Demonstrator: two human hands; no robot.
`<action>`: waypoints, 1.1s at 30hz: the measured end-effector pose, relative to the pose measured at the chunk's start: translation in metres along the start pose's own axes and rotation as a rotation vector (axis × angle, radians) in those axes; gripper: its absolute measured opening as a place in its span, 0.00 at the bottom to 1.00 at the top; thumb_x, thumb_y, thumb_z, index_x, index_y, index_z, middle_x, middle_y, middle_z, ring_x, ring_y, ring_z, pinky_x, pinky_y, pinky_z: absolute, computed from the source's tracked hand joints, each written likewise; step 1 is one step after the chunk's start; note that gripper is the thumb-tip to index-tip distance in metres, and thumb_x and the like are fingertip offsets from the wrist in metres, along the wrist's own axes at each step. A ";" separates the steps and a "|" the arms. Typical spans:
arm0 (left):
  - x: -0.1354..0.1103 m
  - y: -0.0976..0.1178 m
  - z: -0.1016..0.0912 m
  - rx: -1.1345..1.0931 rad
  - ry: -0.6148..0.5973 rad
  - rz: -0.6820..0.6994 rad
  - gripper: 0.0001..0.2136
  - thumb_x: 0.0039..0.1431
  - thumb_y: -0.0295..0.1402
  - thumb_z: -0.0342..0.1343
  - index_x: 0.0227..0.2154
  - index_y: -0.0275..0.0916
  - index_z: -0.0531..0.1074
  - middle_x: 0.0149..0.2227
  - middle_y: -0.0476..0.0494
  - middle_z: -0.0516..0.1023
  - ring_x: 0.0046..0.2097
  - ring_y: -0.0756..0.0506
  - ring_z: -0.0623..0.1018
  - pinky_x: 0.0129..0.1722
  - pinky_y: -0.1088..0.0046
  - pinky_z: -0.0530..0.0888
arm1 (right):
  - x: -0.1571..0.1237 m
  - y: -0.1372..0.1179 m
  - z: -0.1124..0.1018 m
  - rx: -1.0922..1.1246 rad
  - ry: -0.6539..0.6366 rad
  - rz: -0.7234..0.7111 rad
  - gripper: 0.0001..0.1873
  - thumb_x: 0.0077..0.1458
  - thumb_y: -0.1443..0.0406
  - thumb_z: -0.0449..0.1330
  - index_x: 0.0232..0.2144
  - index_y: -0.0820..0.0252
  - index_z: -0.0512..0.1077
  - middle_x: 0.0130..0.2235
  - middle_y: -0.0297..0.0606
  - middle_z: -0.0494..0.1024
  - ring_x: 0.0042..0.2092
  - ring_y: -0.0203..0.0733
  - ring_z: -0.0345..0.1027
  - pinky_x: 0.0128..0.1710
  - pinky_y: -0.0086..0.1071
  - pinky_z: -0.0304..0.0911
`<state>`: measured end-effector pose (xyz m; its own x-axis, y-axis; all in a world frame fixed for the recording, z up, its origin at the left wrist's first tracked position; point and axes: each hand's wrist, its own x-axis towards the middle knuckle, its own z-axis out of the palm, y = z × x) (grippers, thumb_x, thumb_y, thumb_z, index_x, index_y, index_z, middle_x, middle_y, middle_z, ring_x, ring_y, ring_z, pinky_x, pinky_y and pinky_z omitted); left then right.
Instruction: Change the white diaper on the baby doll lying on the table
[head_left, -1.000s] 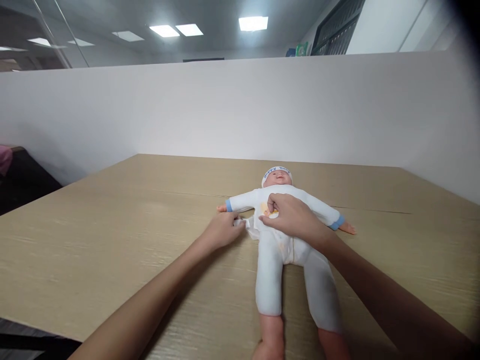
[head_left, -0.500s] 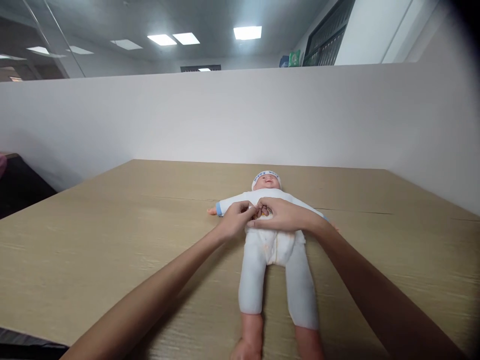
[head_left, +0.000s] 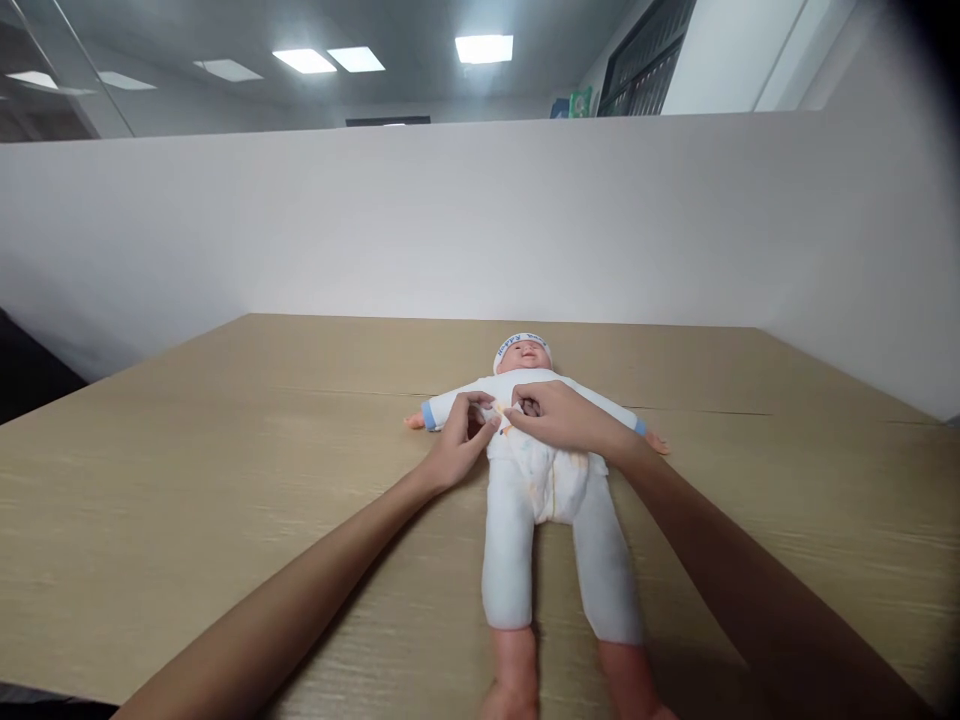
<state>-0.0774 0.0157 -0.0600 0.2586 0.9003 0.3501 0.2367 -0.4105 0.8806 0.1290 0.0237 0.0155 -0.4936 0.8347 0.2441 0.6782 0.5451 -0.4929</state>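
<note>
A baby doll (head_left: 510, 570) lies on its back, feet towards me, in a white long-sleeved top with blue cuffs and a printed white cap (head_left: 523, 342). Around its hips is a white diaper (head_left: 553, 485) with faint coloured print. At the left of the waist, my left hand (head_left: 459, 442) has thumb and fingers closed on the diaper's edge. My right hand (head_left: 564, 416) lies over the belly, its fingers curled and pinching the front of the diaper close to the left hand. Part of the waistband is hidden beneath the right hand.
The doll lies on a wide wooden table (head_left: 225, 500) with a seam running across it. Behind rises a white partition (head_left: 450, 220). A dark object (head_left: 34, 370) stands beyond the table's left edge.
My hands have drawn slightly apart, and more of the diaper's printed front shows between and below them. The view has shifted a little; the doll stays on its back.
</note>
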 end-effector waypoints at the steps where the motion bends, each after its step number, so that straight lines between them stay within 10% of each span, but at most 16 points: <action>1: 0.000 -0.003 0.001 0.009 0.009 -0.004 0.19 0.68 0.49 0.55 0.53 0.41 0.66 0.45 0.44 0.71 0.42 0.45 0.72 0.45 0.68 0.71 | 0.000 0.002 -0.001 0.004 0.006 0.002 0.14 0.58 0.63 0.56 0.23 0.55 0.57 0.25 0.27 0.65 0.28 0.37 0.56 0.28 0.34 0.48; 9: 0.004 -0.008 0.007 -0.075 0.069 -0.073 0.15 0.65 0.45 0.59 0.45 0.41 0.68 0.36 0.49 0.69 0.38 0.47 0.70 0.41 0.70 0.69 | 0.002 0.009 -0.003 0.097 0.048 0.022 0.13 0.53 0.66 0.58 0.26 0.53 0.54 0.26 0.26 0.60 0.28 0.36 0.52 0.28 0.33 0.47; 14: -0.013 0.039 0.003 0.019 0.297 -0.030 0.12 0.64 0.41 0.61 0.44 0.43 0.67 0.37 0.49 0.70 0.37 0.47 0.70 0.41 0.69 0.69 | -0.023 -0.027 -0.020 0.205 0.242 0.030 0.16 0.59 0.61 0.61 0.27 0.53 0.56 0.27 0.28 0.62 0.29 0.37 0.57 0.30 0.33 0.54; 19: -0.060 0.096 -0.002 0.198 -0.160 0.212 0.11 0.74 0.40 0.49 0.37 0.42 0.71 0.38 0.46 0.76 0.41 0.44 0.72 0.46 0.65 0.68 | -0.097 -0.052 -0.028 0.320 0.173 0.018 0.16 0.62 0.56 0.64 0.29 0.51 0.61 0.29 0.31 0.68 0.30 0.40 0.63 0.32 0.35 0.62; 23: -0.083 0.096 0.005 0.392 -0.509 0.217 0.08 0.70 0.41 0.56 0.39 0.43 0.73 0.38 0.45 0.77 0.45 0.41 0.73 0.48 0.63 0.67 | -0.148 -0.034 -0.003 0.253 -0.040 0.078 0.04 0.65 0.60 0.61 0.38 0.49 0.68 0.33 0.32 0.77 0.33 0.42 0.71 0.33 0.36 0.68; 33: -0.070 0.065 0.026 0.185 -0.252 -0.170 0.15 0.65 0.44 0.60 0.42 0.44 0.60 0.27 0.55 0.77 0.29 0.46 0.76 0.31 0.70 0.69 | -0.144 -0.009 0.031 -0.319 0.190 0.091 0.05 0.65 0.63 0.61 0.36 0.57 0.71 0.35 0.38 0.76 0.34 0.46 0.71 0.32 0.35 0.61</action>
<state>-0.0555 -0.0782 -0.0355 0.4186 0.9034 0.0929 0.4563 -0.2976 0.8386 0.1770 -0.1037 -0.0405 -0.3344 0.8640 0.3765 0.8646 0.4402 -0.2423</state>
